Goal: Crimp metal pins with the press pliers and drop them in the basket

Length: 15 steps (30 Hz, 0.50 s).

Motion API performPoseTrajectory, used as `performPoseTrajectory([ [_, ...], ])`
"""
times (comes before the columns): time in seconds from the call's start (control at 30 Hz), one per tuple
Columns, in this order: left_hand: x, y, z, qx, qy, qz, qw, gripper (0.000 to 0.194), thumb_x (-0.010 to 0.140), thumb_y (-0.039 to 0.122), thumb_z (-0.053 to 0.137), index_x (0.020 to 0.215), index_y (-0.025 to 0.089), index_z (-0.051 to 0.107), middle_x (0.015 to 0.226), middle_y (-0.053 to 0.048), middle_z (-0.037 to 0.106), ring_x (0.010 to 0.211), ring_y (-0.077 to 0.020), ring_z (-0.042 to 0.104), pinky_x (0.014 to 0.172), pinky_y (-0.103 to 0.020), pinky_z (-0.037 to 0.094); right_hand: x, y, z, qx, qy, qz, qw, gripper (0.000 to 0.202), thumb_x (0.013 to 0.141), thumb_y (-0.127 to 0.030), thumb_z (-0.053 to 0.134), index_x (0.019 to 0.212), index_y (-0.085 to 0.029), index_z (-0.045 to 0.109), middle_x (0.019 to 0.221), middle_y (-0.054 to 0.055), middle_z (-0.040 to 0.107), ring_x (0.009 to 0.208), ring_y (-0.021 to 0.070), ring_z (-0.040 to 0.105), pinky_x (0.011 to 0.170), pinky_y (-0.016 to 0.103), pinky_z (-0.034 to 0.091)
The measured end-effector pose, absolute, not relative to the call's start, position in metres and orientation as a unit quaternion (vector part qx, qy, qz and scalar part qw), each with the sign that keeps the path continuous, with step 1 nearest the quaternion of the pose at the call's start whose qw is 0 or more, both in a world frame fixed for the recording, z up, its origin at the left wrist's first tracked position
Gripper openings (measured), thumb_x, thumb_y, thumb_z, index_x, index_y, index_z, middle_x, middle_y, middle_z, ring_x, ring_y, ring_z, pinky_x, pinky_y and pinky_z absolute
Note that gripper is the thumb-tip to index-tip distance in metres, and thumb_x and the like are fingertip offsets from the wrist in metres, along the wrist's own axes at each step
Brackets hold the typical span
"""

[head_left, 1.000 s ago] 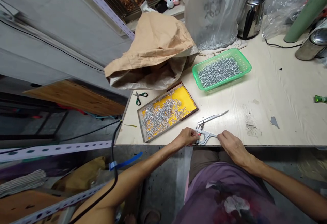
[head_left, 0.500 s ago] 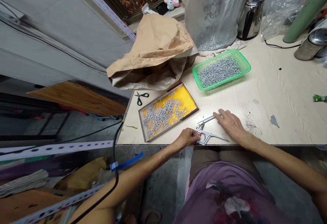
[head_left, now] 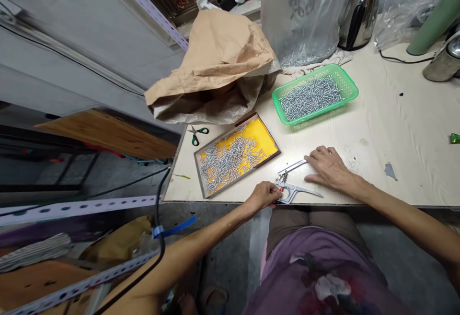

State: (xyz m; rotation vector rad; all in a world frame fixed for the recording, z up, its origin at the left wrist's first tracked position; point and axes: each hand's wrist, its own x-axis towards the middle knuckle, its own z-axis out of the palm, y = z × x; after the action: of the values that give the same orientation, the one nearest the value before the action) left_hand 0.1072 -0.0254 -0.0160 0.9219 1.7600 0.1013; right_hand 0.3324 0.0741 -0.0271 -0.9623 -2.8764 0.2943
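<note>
A silver plier-like hand tool with a coil spring and two spread handles lies at the table's front edge. My left hand is closed in a pinch at the tool's head, beside a small red part; what its fingertips hold is too small to make out. My right hand is open, its fingers loosely bent and its thumb apart. Its fingertips are at the end of the tool's upper handle. Left of the tool sits a shallow tray with a yellow bottom, strewn with small silver metal pins.
Behind the tray, a brown paper bag gapes open. A green basket holds many similar metal pieces. Green-handled scissors lie at the left edge. Farther back stand a clear plastic bag and a steel kettle.
My right hand has shifted slightly right along the upper handle towards its end, and its thumb has spread from the fingers. My left hand stays at the tool's head.
</note>
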Motion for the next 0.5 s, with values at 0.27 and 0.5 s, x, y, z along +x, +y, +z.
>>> performPoseTrajectory([
  [0.27,0.111,-0.028,-0.011,0.377,0.758,0.059,0.528,0.016,0.064,0.029,0.067,0.067,0.013,0.064,0.049,0.005,0.052,0.049,-0.0108,0.053,0.048,-0.021,0.047,0.347,0.049,-0.033,-0.309,-0.942,0.117,0.056,0.09,0.066,-0.058,0.071,0.136,-0.01,0.04,0.134,0.024,0.048,0.125,0.04,0.04,0.099,0.057,0.027],
  [0.5,0.11,-0.031,-0.011,0.382,0.757,0.041,0.528,0.018,0.072,0.03,0.063,0.067,0.013,0.062,0.051,0.004,0.051,0.053,-0.0121,0.054,0.055,-0.024,0.051,0.34,0.03,-0.023,-0.338,-0.935,0.091,0.049,0.069,0.073,-0.034,0.069,0.132,-0.011,0.044,0.116,0.018,0.058,0.102,0.0331,0.052,0.095,0.054,0.032],
])
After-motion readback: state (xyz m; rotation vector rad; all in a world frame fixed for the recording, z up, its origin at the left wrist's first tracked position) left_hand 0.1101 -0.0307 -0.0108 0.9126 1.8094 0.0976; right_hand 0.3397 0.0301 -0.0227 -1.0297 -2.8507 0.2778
